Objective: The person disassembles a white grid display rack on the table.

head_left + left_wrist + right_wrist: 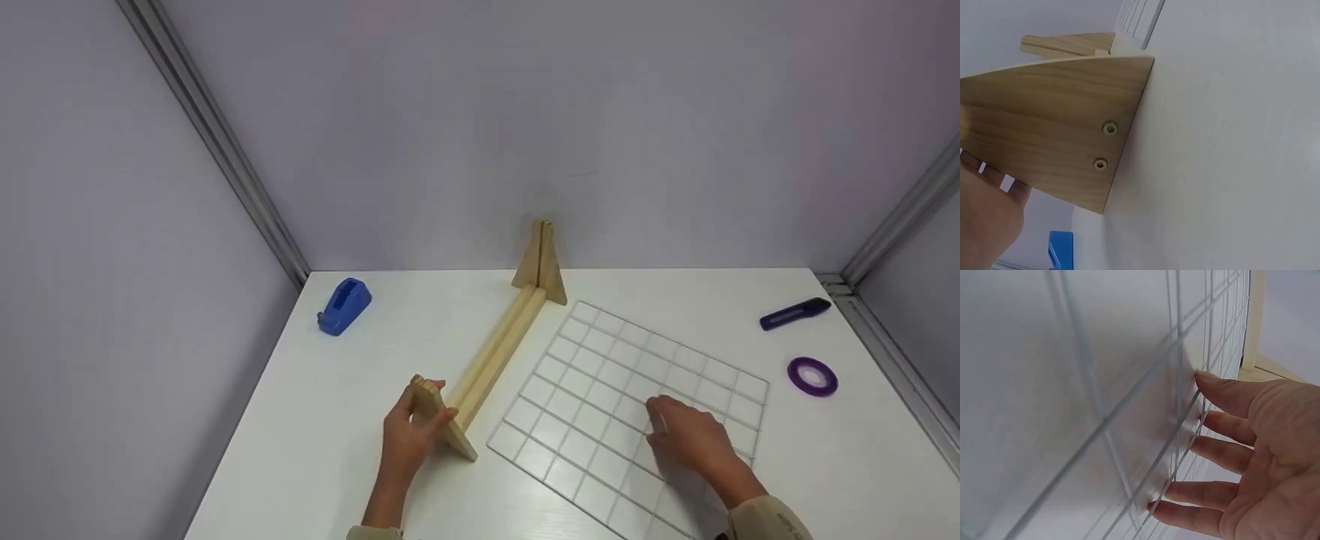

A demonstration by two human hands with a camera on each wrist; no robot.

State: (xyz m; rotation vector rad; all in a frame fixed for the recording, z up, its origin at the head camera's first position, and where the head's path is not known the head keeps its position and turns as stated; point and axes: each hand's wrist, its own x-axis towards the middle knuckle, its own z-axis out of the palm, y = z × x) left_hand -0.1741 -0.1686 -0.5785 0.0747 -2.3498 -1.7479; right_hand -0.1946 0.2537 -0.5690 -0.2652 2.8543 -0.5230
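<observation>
A pale wooden stand (495, 352) lies diagonally on the white table, a grooved bar joining two tapered end panels. My left hand (405, 439) grips the upper part of the near end panel (1055, 124), thumb on one side and fingers on the other. Two bolt heads (1110, 129) show low on that panel in the left wrist view. To the right of the stand, a white wire grid (1105, 421) lies flat. Over its right half is my right hand (694, 439), with fingers extended and fingertips (1207, 377) at the wires.
A blue tape dispenser (345, 306) stands at the back left of the table. Toward the right edge are a dark blue cutter-like tool (795, 313) and a purple ring-shaped roll (796, 381). Grey walls (420, 135) enclose the table at the back and sides.
</observation>
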